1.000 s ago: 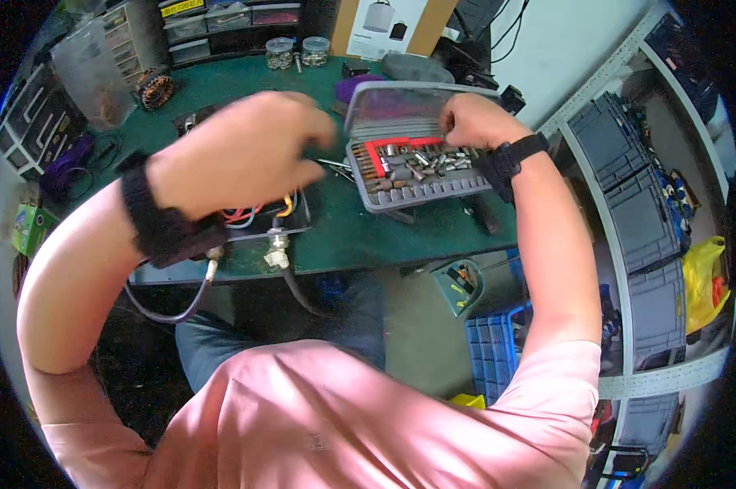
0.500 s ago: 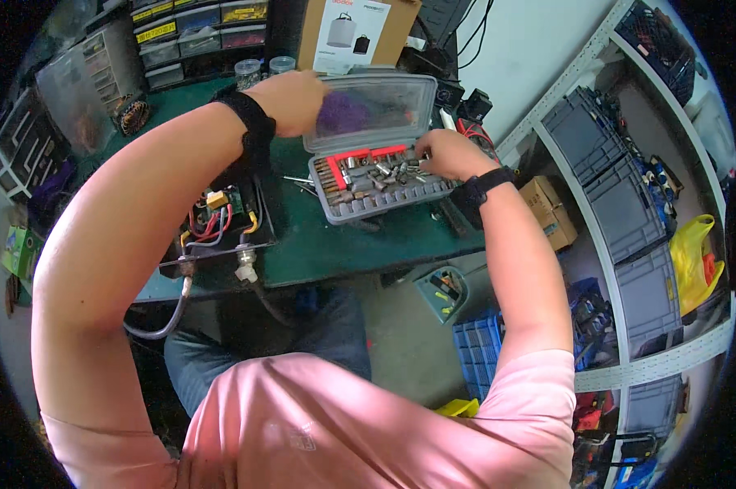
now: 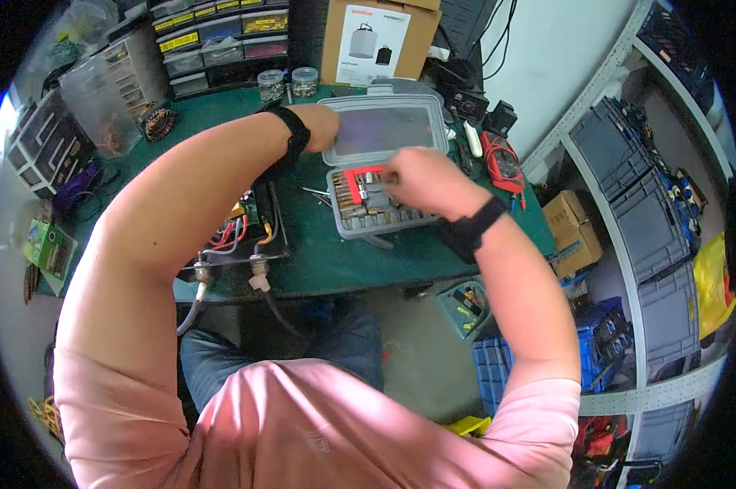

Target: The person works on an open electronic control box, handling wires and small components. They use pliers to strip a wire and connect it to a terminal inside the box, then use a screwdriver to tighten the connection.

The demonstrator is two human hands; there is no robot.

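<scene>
A grey plastic bit and socket case (image 3: pixel 353 231) lies open on the green workbench (image 3: pixel 319 269), its clear lid (image 3: pixel 388 130) tipped back. Rows of driver bits, metal sockets (image 3: pixel 369 191) and a red holder strip (image 3: pixel 351 186) fill it. Over the right part of the case, my right hand (image 3: pixel 433 181) has its fingers pinched together; whatever they hold is too small or hidden to name. My left hand (image 3: pixel 322 127) is at the left edge of the lid, its fingers hidden from view. Black bands circle both wrists.
Left of the case sits an electronics unit (image 3: pixel 241 232) with thick cables, partly under my left arm. A cardboard box (image 3: pixel 421 37), screw jars (image 3: pixel 304 81) and drawer cabinets (image 3: pixel 221 41) stand behind. A red multimeter (image 3: pixel 502 159) lies at right, near shelves of grey crates (image 3: pixel 612 143).
My right hand has moved left across the case from its right end. The left hand has turned at the lid's left edge, its fingers now out of sight. The whole view has shifted slightly.
</scene>
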